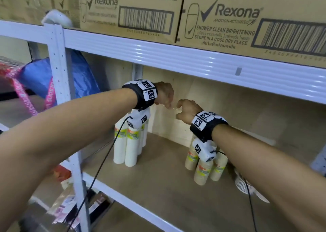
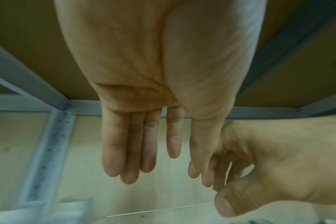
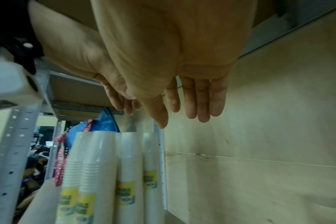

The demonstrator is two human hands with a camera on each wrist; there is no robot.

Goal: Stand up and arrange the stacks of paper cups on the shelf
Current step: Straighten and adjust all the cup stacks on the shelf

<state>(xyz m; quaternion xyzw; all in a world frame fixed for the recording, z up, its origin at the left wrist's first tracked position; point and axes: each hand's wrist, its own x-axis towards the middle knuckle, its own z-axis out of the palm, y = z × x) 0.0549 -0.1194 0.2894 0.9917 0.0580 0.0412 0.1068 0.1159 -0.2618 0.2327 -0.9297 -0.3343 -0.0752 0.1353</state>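
Observation:
A cluster of white paper cup stacks (image 1: 129, 144) in plastic sleeves stands upright at the back left of the shelf board (image 1: 158, 187). A cluster of brown cup stacks (image 1: 204, 166) stands upright to the right. My left hand (image 1: 165, 93) hovers above the white stacks, fingers hanging straight (image 2: 144, 144), holding nothing. My right hand (image 1: 187, 111) hangs close beside it, almost touching, above and behind the brown stacks, also empty (image 3: 192, 98). The right wrist view shows the white stacks (image 3: 113, 174) from the side below both hands.
The upper shelf beam (image 1: 194, 59) runs low over my hands, with Rexona cartons (image 1: 247, 20) on it. A white upright post (image 1: 60, 64) and a blue bag (image 1: 44, 73) stand at left. A pile of white plates (image 1: 245, 186) lies right of the brown stacks.

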